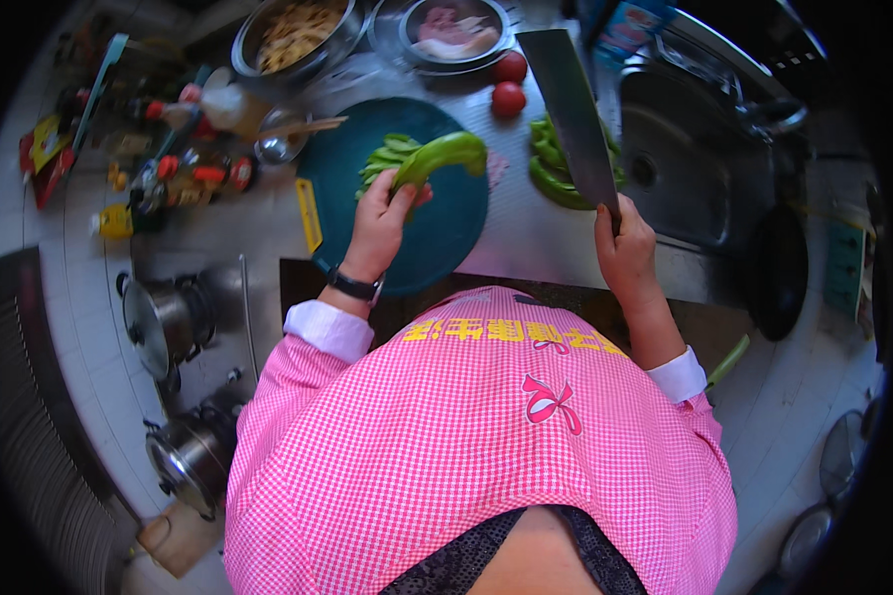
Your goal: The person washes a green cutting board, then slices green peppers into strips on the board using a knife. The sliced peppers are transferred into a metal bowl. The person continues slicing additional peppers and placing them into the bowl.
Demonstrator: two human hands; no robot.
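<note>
My left hand [381,223] grips a long, curved green pepper [446,151] above a round teal cutting board [424,256]. Sliced green pepper [388,158] lies in a small heap on the board, partly behind that hand. In my right hand [629,242] is the handle of a cleaver [571,111], its broad blade raised and pointing away from me. Under the blade, on the metal counter, sit several whole green peppers [554,182], partly hidden by it.
Two tomatoes [508,100] rest beyond the board, near a bowl of raw meat [454,33]. A metal bowl of brownish food [298,37] stands at the back left. Bottles [201,169] crowd the left. The sink [673,178] is at right; lidded pots [165,327] stand at lower left.
</note>
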